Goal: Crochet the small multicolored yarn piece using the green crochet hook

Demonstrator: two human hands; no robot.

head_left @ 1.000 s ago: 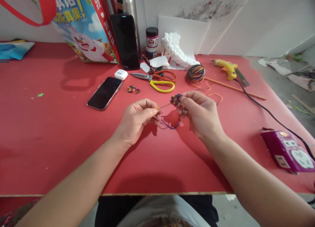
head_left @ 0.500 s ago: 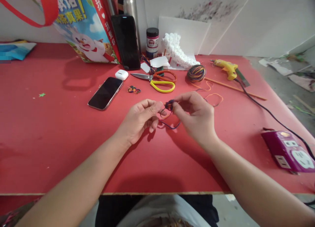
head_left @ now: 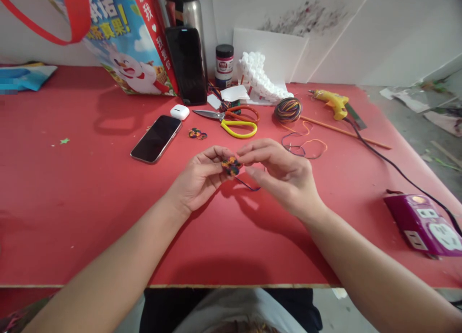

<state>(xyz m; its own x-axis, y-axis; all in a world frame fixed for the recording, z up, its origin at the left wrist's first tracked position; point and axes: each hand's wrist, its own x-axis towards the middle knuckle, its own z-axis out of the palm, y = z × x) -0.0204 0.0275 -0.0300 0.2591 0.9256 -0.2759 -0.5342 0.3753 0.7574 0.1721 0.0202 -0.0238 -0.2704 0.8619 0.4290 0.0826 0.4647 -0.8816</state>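
Over the red table, my left hand (head_left: 198,178) pinches a small knotted cord piece (head_left: 231,166) in orange, dark blue and green between thumb and fingers. A thin dark cord (head_left: 248,184) hangs below it toward the right. My right hand (head_left: 279,174) is beside the piece with thumb and fingers apart; its fingertips are at the right edge, and I cannot tell whether they touch it. Beyond my hands lies a similar small knotted piece (head_left: 197,134). Farther right rests a ball of multicoloured cord (head_left: 288,109), with a loose strand (head_left: 310,141) curling toward my right hand.
Scissors (head_left: 238,121) and a phone (head_left: 156,138) lie beyond my hands. At the back stand a bag (head_left: 135,58), an upright phone (head_left: 186,66), a jar (head_left: 224,66) and a white woven piece (head_left: 260,78). A yellow glue gun (head_left: 334,103) and purple power strip (head_left: 422,222) are on the right.
The knotted piece has moved left and turned its face toward me, now in my left hand's pinch. My right hand's finger and thumb have let go and spread apart.
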